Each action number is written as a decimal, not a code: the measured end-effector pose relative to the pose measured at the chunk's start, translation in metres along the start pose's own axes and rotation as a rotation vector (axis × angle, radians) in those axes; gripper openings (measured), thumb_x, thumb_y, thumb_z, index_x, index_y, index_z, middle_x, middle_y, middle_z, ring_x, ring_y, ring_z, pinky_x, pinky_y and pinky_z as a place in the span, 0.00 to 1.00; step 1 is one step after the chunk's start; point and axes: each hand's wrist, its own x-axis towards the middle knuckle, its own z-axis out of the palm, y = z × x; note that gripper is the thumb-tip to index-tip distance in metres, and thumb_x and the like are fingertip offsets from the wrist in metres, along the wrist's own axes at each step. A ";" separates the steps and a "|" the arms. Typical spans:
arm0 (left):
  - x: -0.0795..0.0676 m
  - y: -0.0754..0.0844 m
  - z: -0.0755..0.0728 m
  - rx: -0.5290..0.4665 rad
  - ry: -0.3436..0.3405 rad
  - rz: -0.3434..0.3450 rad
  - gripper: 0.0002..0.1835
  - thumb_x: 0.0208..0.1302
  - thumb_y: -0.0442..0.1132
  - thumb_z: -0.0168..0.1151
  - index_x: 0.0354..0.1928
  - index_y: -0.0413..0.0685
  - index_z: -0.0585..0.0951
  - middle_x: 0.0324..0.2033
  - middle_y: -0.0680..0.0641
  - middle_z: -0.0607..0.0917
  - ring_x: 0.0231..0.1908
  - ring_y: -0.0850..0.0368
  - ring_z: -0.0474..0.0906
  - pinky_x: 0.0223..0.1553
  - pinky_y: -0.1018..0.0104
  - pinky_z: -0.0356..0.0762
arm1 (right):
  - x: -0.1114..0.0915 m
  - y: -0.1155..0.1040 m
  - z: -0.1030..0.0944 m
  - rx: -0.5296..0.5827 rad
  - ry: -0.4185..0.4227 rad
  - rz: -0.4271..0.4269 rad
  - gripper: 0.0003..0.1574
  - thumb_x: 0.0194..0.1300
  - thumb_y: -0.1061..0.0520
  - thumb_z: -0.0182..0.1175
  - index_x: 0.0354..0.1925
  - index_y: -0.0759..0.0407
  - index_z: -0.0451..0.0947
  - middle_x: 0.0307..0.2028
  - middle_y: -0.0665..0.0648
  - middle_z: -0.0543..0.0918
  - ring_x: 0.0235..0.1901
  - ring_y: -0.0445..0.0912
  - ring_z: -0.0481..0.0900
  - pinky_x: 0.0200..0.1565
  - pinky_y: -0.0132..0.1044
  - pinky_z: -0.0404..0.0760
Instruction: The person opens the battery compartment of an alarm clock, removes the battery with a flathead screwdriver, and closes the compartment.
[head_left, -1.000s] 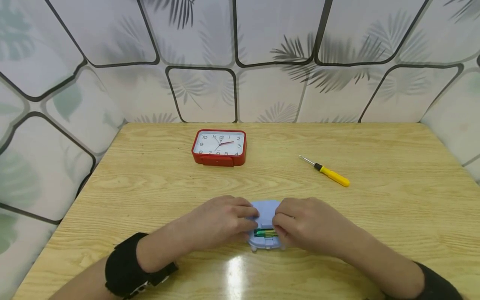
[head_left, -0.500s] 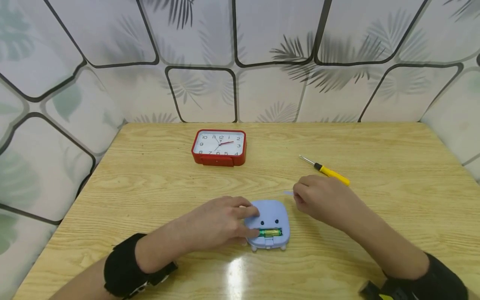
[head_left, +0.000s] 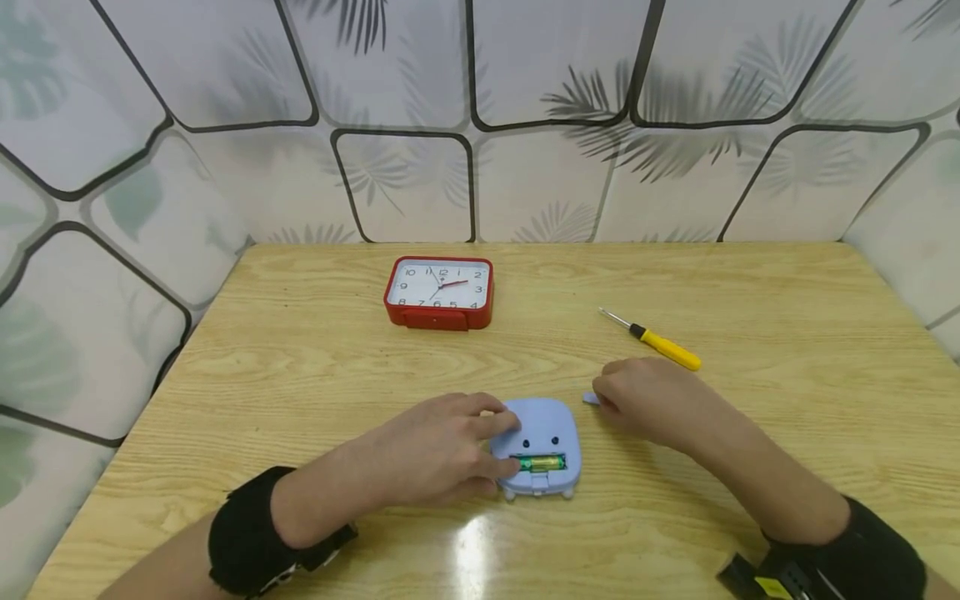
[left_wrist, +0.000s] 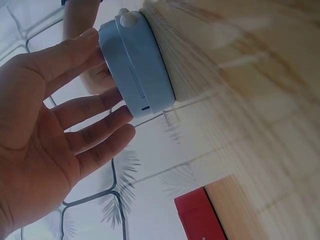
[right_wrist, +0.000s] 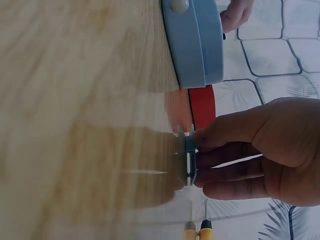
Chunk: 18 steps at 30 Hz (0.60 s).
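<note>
A light blue alarm clock (head_left: 542, 417) lies back side up on the table, two small dark knobs and its little feet showing. In its uncovered battery compartment sits a green and gold battery (head_left: 543, 463). My left hand (head_left: 431, 450) rests loosely spread fingers on the clock's left part, one fingertip at the battery's left end. To the right of the clock, my right hand (head_left: 648, 400) pinches a small light blue battery cover (head_left: 591, 398) between thumb and fingers. The right wrist view puts this cover (right_wrist: 190, 155) close over the tabletop, its reflection beside it.
A red alarm clock (head_left: 438, 318) lies face up farther back on the wooden table (head_left: 300, 367). Beyond my right hand is a screwdriver (head_left: 667, 347) with a yellow handle. A patterned wall (head_left: 540, 183) stands behind the table.
My right hand has lifted the battery cover off the blue clock and carried it right, then lower toward the table, uncovering the knobs and battery. My left hand has stayed on the clock.
</note>
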 end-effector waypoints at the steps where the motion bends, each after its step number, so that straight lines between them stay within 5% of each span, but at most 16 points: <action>1: 0.000 0.000 0.000 -0.004 0.002 0.001 0.16 0.67 0.56 0.63 0.55 0.70 0.85 0.60 0.49 0.81 0.59 0.51 0.76 0.62 0.61 0.75 | 0.000 0.001 0.000 0.015 -0.006 -0.008 0.19 0.65 0.58 0.66 0.20 0.49 0.72 0.20 0.45 0.67 0.21 0.38 0.62 0.28 0.30 0.65; 7: -0.002 0.000 0.000 -0.020 0.014 0.001 0.16 0.67 0.55 0.64 0.55 0.69 0.85 0.60 0.49 0.80 0.59 0.50 0.76 0.62 0.61 0.75 | -0.002 0.007 -0.009 0.085 -0.081 0.001 0.12 0.60 0.62 0.69 0.25 0.49 0.77 0.25 0.43 0.75 0.26 0.37 0.68 0.30 0.30 0.72; 16: -0.002 -0.001 0.000 -0.035 0.016 -0.012 0.17 0.66 0.55 0.64 0.56 0.69 0.85 0.60 0.50 0.80 0.59 0.52 0.76 0.62 0.62 0.75 | -0.012 0.023 -0.021 0.028 -0.004 0.071 0.04 0.60 0.57 0.70 0.33 0.51 0.83 0.31 0.47 0.82 0.29 0.41 0.77 0.33 0.39 0.79; 18: -0.001 0.000 0.000 -0.038 0.024 -0.014 0.17 0.66 0.55 0.64 0.55 0.68 0.85 0.60 0.50 0.80 0.59 0.52 0.76 0.61 0.62 0.75 | -0.015 0.029 -0.023 0.037 -0.015 0.111 0.09 0.62 0.54 0.69 0.40 0.55 0.84 0.37 0.51 0.84 0.34 0.46 0.81 0.38 0.45 0.81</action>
